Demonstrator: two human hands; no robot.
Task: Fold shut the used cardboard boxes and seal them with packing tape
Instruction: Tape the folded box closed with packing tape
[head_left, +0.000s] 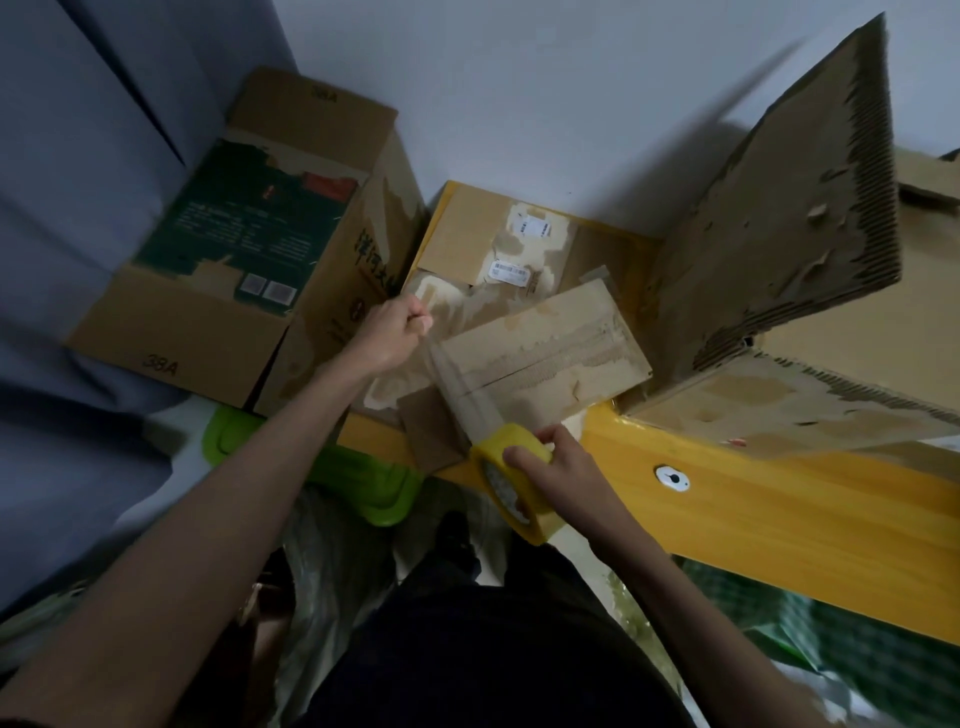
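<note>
Small flat box (540, 358) lies on the yellow wooden ledge (779, 499), long axis running lower-left to upper-right, near-left corner toward the person. Top flaps are folded down; the seam runs along the long axis. It sits on top of another flattened box (498, 239) with torn labels.

Left hand (395, 332) is fisted, pinching the free end of a clear tape strip (457, 384) past the box's left end. Strip stretches diagonally down-right, across the box's near-left corner, to the tape roll (511, 478). Right hand (566, 467) grips the yellow roll, fingers curled over its rim, roll tilted at the ledge edge.

Hard to tell: whether the strip touches the cardboard yet; it's see-through and motion-blurred. Left fingertips are hidden inside the fist.

Open green-printed box (249, 249) stands left; large box with a raised torn flap (789, 218) is right, cut off by the frame.
</note>
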